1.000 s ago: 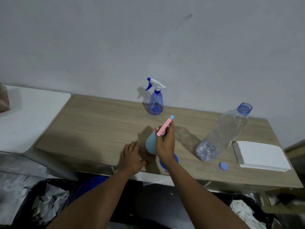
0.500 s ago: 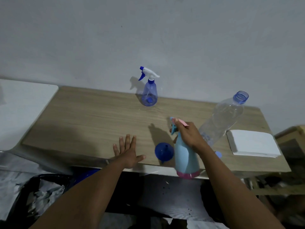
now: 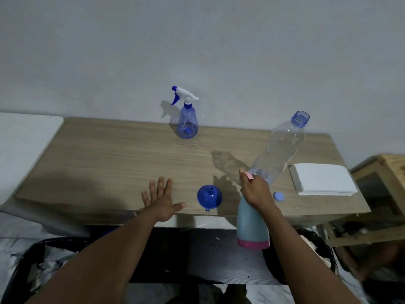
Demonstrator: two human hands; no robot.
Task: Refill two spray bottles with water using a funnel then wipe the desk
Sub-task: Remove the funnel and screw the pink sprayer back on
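A pale blue spray bottle [image 3: 252,224] with a pink base is gripped at its head by the curled fingers of the right hand [image 3: 257,191], its body hung below them, before the front edge of the desk [image 3: 109,161]. The left hand [image 3: 161,199] is laid flat, fingers spread.

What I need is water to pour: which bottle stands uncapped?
The tall clear bottle at right, its neck bare; the blue spray bottle and the pale-blue bottle in the right hand have sprayers.

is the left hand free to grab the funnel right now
Probably yes: the left hand lies open and empty, and the funnel sits just right of it with only bare desk between.
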